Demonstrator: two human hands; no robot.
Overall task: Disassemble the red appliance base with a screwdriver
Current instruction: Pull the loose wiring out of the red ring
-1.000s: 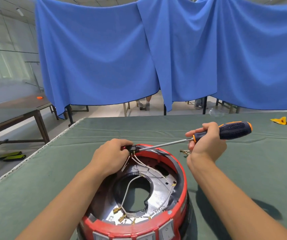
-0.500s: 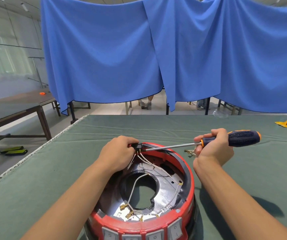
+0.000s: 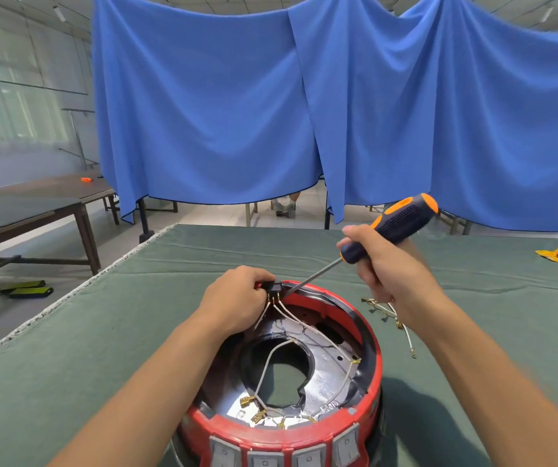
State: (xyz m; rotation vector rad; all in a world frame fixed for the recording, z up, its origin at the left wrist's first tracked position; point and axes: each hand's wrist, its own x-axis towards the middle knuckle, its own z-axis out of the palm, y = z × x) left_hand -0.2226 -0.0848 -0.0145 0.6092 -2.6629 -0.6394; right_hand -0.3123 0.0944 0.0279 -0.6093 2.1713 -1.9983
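The red appliance base (image 3: 370,335) lies on the green table, its round rim up, with a metal plate, white wires and brass terminals inside. My left hand (image 3: 237,301) pinches a small black connector block (image 3: 273,288) at the far rim, white wires hanging from it. My right hand (image 3: 385,267) grips the screwdriver (image 3: 395,224) by its black and orange handle. The shaft slants down to the left, its tip at the rim beside the black block.
A loose bundle of wires with brass terminals (image 3: 392,315) lies on the green cloth right of the base. A yellow scrap (image 3: 552,255) sits far right. The table's left edge (image 3: 69,298) drops to the floor; a wooden table (image 3: 35,203) stands beyond. Blue curtains hang behind.
My right hand has raised the screwdriver handle, so the shaft now slants steeply down to the rim instead of lying nearly level. My left hand stays on the black block.
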